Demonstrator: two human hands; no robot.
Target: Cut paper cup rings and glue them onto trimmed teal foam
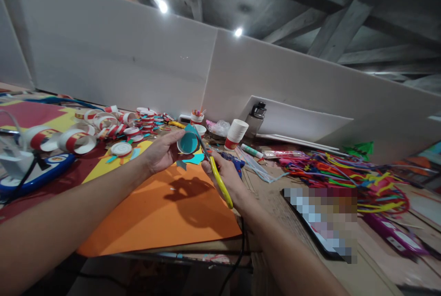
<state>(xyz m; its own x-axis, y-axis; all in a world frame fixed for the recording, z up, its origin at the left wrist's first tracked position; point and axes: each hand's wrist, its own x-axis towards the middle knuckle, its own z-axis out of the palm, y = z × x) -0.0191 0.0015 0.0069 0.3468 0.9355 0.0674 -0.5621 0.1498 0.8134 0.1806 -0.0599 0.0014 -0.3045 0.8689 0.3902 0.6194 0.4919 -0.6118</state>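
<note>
Above an orange sheet [148,222], my left hand [162,153] is closed around a small round cup piece [188,143] with teal paper across its face. A corner of that paper sticks up past the rim. In my right hand [228,175] are yellow-handled scissors [220,183], their blades pointing up beside the cup piece's right edge. Whether the blades touch the paper I cannot tell. Below the hands lies a teal paper scrap [196,159]. A white disc with teal strips [121,149] rests left of my left hand.
Red-and-white paper rings [77,140] crowd the left. Stacked paper cups [236,133], a dark bottle [257,119] and a glue stick [251,150] stand or lie behind. Colourful pipe cleaners [344,174], a phone [317,227] and a purple device [396,236] occupy the right.
</note>
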